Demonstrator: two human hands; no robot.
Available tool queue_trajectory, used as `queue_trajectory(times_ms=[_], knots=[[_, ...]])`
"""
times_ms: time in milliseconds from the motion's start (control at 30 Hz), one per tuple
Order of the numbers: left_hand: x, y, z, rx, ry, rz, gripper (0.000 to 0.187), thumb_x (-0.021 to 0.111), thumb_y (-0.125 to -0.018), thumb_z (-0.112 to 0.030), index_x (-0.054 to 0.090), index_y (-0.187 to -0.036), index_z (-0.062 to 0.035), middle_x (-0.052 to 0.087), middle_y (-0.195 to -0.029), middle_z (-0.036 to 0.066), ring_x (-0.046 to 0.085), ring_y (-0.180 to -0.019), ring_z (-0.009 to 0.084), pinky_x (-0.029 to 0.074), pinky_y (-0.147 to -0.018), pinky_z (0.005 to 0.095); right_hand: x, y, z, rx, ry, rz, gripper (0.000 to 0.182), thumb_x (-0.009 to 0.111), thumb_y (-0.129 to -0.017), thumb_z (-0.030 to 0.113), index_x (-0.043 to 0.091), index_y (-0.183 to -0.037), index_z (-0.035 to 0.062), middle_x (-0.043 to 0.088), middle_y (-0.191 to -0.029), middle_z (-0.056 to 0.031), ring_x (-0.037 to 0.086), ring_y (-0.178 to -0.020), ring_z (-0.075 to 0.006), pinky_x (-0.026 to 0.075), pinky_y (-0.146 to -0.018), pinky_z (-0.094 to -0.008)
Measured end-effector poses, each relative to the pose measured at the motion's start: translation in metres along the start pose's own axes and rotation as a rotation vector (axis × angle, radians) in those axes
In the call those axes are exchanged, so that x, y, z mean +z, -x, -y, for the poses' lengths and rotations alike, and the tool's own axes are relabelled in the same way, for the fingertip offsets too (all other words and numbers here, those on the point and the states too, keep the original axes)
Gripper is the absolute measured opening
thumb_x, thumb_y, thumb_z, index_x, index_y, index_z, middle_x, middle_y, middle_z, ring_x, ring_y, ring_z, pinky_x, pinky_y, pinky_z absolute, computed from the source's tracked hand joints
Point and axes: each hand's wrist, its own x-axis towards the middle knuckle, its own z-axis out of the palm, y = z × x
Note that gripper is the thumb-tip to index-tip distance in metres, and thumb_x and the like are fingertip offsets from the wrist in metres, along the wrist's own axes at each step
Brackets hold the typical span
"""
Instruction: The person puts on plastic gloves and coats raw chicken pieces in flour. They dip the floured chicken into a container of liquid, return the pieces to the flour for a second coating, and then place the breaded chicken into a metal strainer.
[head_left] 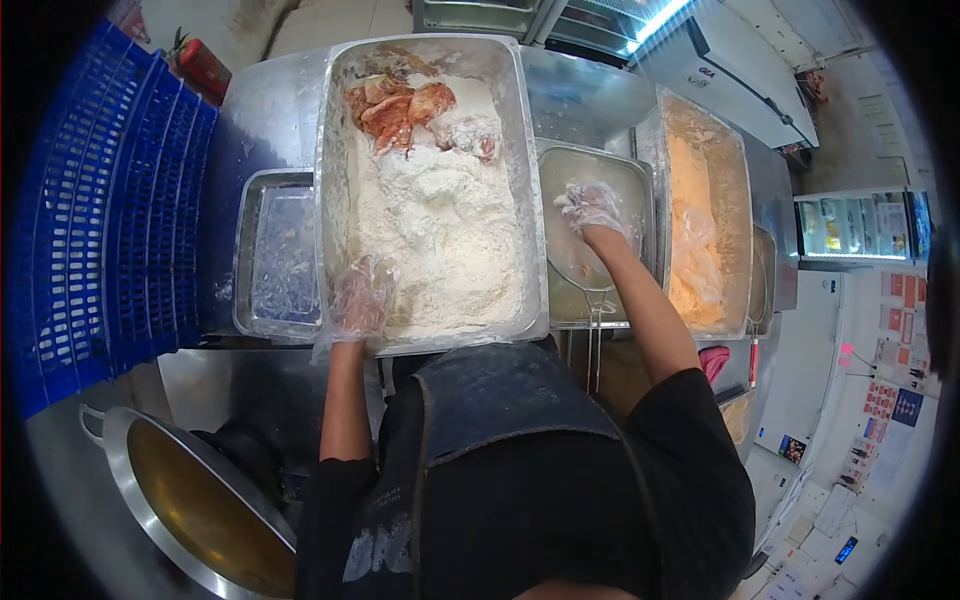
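My left hand [362, 297], in a clear plastic glove, rests at the near left corner of a large metal tray [534, 250]. Its fingers lie loosely extended over white flour [440, 230], with no item visible in them. Red-marinated meat pieces [390, 110] sit at the flour's far end; a flour-dusted piece [465, 135] lies beside them. My right hand [592, 208], also gloved and coated white, is over a round wire strainer [575, 262] set in a smaller tray of cloudy liquid [630, 175]. Those fingers curl around something whitish that I cannot make out.
A tray of orange-tinted flour [690, 150] with a plastic bag [697, 255] stands right. On the left are a shallow metal tray [245, 250] and stacked blue crates [100, 200]. A large pan of oil [200, 500] is at lower left, a fire extinguisher [203, 70] behind.
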Motion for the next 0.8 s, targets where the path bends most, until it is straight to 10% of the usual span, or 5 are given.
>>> queue_trajectory(times_ms=[300,533,800], knots=[[-0.003,-0.003,-0.006,-0.060,0.060,0.065,0.045,0.051,-0.083,-0.035,0.048,-0.115,-0.0043,0.054,-0.106,0.022,0.052,-0.098,0.0373,0.041,-0.084,0.0435,-0.082,0.041,0.009,-0.043,-0.023,0.295,0.030,0.049,-0.078,0.032,0.066,-0.082,0.0082,0.062,-0.087,-0.0146,0.058,-0.085,-0.0302,0.044,-0.077,-0.0364],[-0.028,-0.008,-0.025,-0.103,-0.004,0.145,0.047,0.051,-0.083,-0.034,0.045,-0.119,-0.0057,0.053,-0.108,0.022,0.051,-0.100,0.0376,0.042,-0.084,0.0440,-0.063,0.028,-0.001,0.094,-0.014,-0.146,0.040,0.050,-0.079,0.026,0.053,-0.116,0.0112,0.056,-0.108,-0.0150,0.052,-0.101,-0.0288,0.040,-0.088,-0.0361],[-0.032,0.001,-0.034,0.089,0.189,-0.042,0.044,0.050,-0.085,-0.021,0.041,-0.122,-0.0004,0.043,-0.122,0.022,0.046,-0.105,0.0382,0.036,-0.091,0.0447,-0.042,0.027,0.171,-0.371,-0.325,0.067,0.047,0.040,-0.086,0.031,0.038,-0.128,0.0094,0.041,-0.129,-0.0129,0.037,-0.121,-0.0249,0.022,-0.105,-0.0326]])
